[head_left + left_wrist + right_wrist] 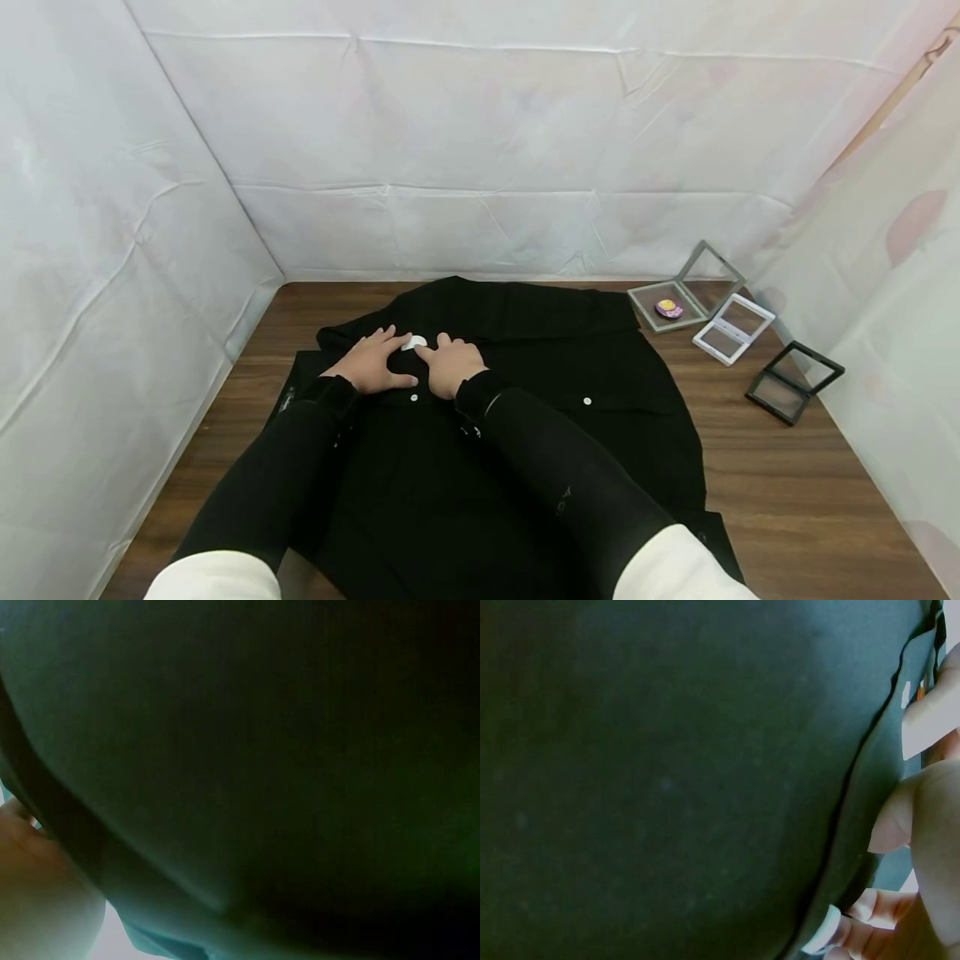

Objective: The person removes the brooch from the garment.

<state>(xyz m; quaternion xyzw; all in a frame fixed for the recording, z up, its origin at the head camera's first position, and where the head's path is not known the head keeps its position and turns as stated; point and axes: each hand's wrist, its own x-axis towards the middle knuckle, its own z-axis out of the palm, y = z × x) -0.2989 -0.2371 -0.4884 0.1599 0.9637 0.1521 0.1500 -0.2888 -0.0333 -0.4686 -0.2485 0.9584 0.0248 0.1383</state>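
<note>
A black shirt [525, 358] lies spread in front of me, with small white buttons [587, 401] on its pocket flaps. A small white rounded piece [413, 342], its kind unclear, lies on the upper left of the shirt between my hands. My left hand [366, 362] rests on the cloth, fingers spread, index fingertip at the white piece and thumb near the left button [414, 397]. My right hand [452, 365] has its fingers curled and its thumb at the piece's right side. Dark cloth fills most of both wrist views, with some fingers [930, 720] at the right wrist view's edge.
On the wooden table [772, 467] to the right stand three open lidded cases: a grey case [652, 292] holding a colourful badge [668, 309], a white case [742, 321] and a black case [787, 392]. White cloth walls [487, 125] enclose the back and sides.
</note>
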